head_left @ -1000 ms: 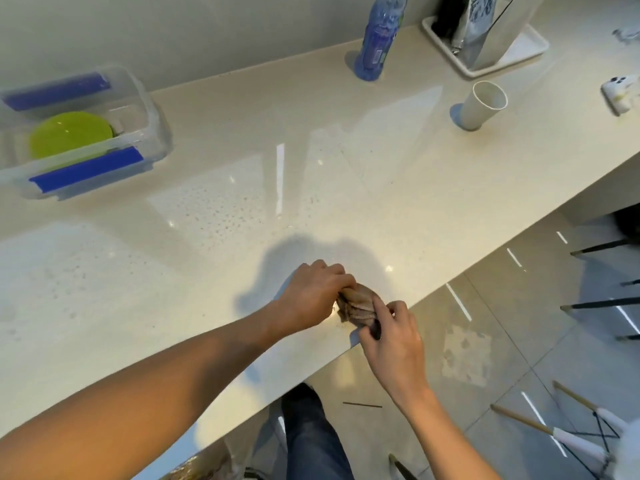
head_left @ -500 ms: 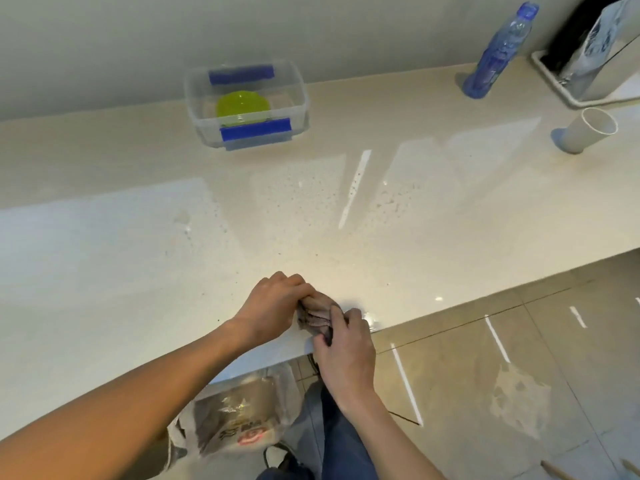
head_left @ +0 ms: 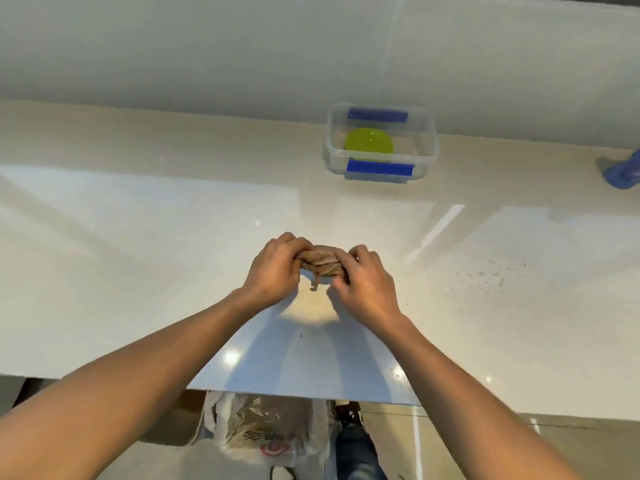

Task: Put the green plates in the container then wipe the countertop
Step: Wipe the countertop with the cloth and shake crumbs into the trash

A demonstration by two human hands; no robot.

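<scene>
A bunched brown cloth (head_left: 322, 263) is held between both hands over the middle of the glossy beige countertop (head_left: 138, 254). My left hand (head_left: 273, 270) grips its left end and my right hand (head_left: 363, 284) grips its right end, fingers curled round the fabric. A loose corner hangs down between them. At the back right, against the wall, stands a clear plastic container (head_left: 427, 147) with blue clips, and green plates (head_left: 369, 145) lie inside it.
The base of a blue bottle (head_left: 621, 174) shows at the right edge of the counter. Small specks dot the counter surface to the right of my hands. Below the counter's front edge hangs a plastic bag (head_left: 266, 429), beside my jeans leg.
My view has swung left, so the container now sits to the right. Both hands carried the cloth from the counter's front edge inward to its middle and now hold it from either side.
</scene>
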